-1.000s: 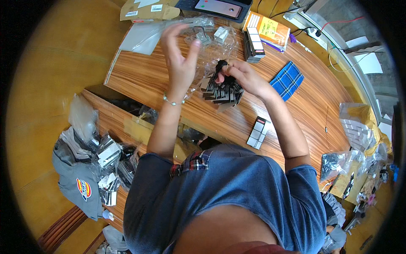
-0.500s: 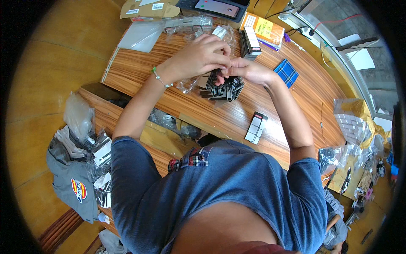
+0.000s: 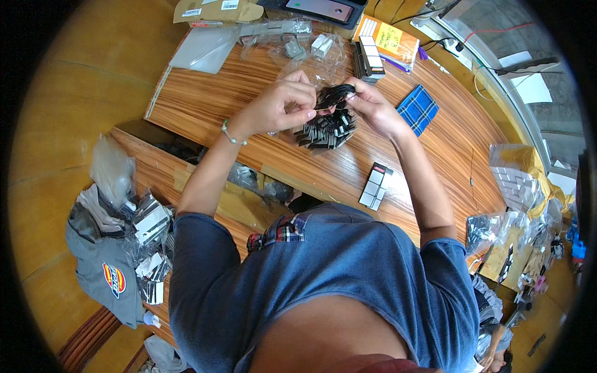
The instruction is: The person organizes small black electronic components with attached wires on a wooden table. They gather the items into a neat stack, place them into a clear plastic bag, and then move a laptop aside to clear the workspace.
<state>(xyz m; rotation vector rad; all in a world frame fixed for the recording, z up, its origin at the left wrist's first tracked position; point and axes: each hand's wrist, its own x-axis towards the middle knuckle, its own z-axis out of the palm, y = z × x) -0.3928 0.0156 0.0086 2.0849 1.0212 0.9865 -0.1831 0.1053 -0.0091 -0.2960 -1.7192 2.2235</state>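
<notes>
A bundle of black cords (image 3: pixel 336 94) is bunched between my hands above the table, and many dark tags with pale edges (image 3: pixel 326 133) fan out below it. My right hand (image 3: pixel 375 112) grips the cords from the right, thumb on their side. On the left, my left hand (image 3: pixel 283 107) is closed in a pinch, with a thin tan band running from its fingertips toward the cords. Clear plastic wrap (image 3: pixel 314 68) lies just beyond both hands.
A stack of cards (image 3: pixel 368 61) and an orange notebook (image 3: pixel 398 42) lie at the back. Blue plaid cloth (image 3: pixel 418 110) is at right, a single card (image 3: pixel 376 186) nearer me. White sheets (image 3: pixel 205 50) sit back left. Another person's arm (image 3: pixel 494 348) shows lower right.
My hands have moved apart from being together over the bundle. My left hand has shifted left and down, and the black cords now show between them.
</notes>
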